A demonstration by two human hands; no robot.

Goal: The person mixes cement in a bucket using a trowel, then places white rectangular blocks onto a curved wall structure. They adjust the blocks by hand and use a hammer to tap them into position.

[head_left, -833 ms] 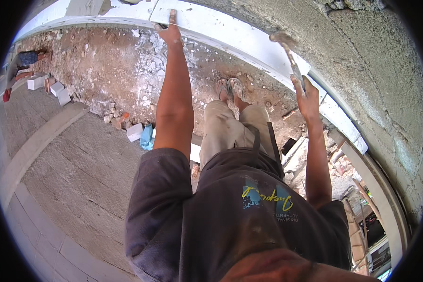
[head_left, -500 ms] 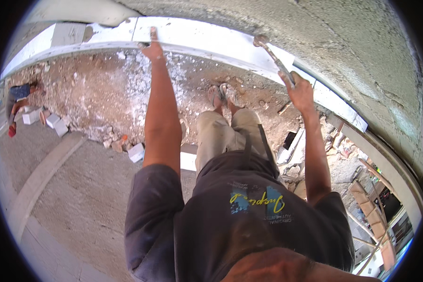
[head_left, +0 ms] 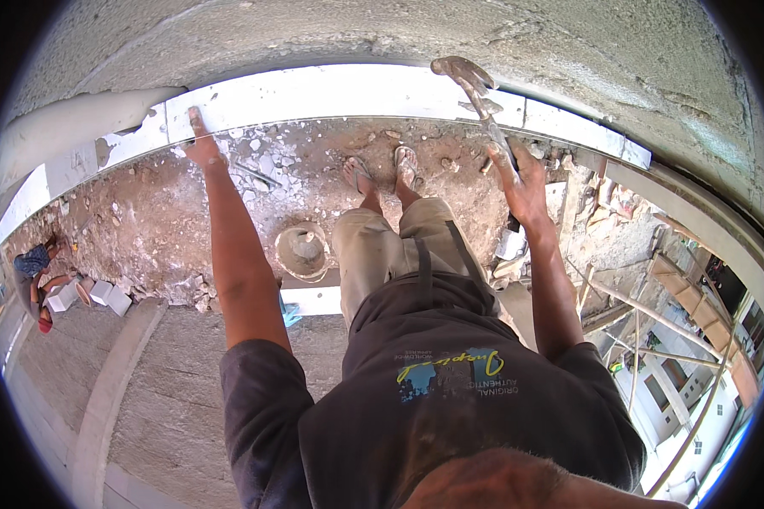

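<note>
My right hand [head_left: 525, 182] is wrapped round the handle of a claw hammer [head_left: 465, 75]. The hammer's head is over the right part of a row of white blocks [head_left: 314, 92], which runs along the base of a rough grey wall. At the row's left part, my left hand [head_left: 202, 148] rests against a block near a joint. One digit lies stretched out on the white face; the other fingers are mostly hidden. A thin line stretches along the near edge of the blocks.
Rubble and white chips [head_left: 267, 165] litter the ground by my sandalled feet. A round bucket [head_left: 302, 252] stands left of my legs. At far left another person [head_left: 38, 271] bends near loose white blocks [head_left: 110, 297]. Wooden poles and a plank [head_left: 696, 297] are at right.
My left hand has shifted left along the block row. The hammer has turned, with its head further left. My feet stand further apart, and the bucket shows fully.
</note>
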